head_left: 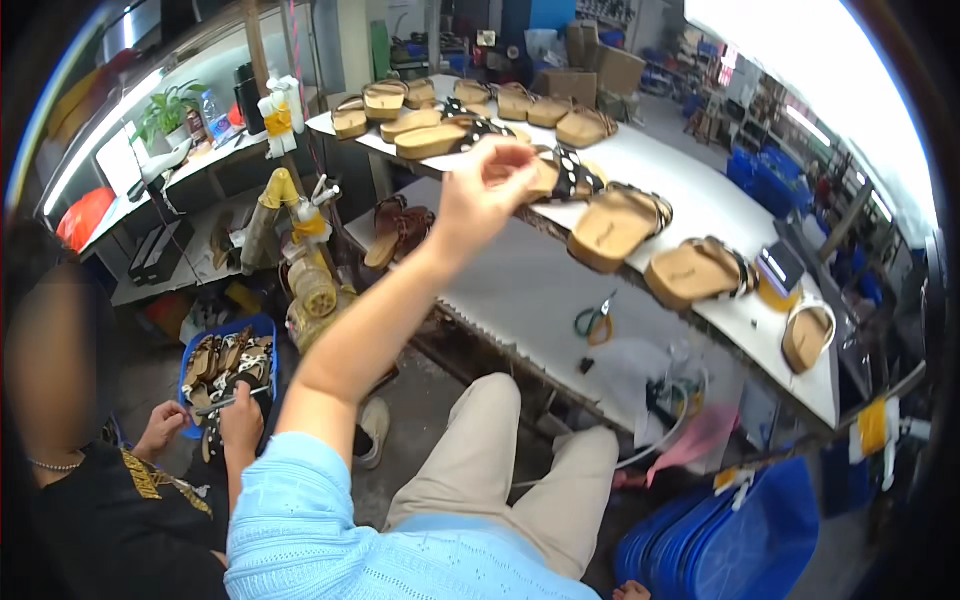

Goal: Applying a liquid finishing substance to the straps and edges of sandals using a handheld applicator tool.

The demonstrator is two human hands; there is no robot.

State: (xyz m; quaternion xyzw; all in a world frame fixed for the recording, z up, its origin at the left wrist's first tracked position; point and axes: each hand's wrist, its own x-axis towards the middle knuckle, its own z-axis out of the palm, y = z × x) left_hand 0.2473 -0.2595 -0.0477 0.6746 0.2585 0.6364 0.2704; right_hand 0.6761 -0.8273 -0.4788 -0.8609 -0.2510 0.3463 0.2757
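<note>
My left hand (488,190) is stretched out over the front edge of the white upper shelf (690,185). Its fingers are curled in a pinch in front of a sandal with a black, white-dotted strap (572,175). Whether they grip that sandal or something small cannot be made out. To its right along the edge are a tan sandal with a dark strap (615,228), another tan sandal (695,272) and a white-strapped sandal (808,335). Only a bit of my right hand (632,591) shows at the bottom edge, its fingers mostly cut off.
Several more sandals (425,140) line the shelf's far left. Green-handled scissors (596,325) lie on the lower table (520,290). Stacked blue tubs (740,545) stand at lower right. On the left, a co-worker's hands (238,425) work over a blue crate (272,325) of sandals.
</note>
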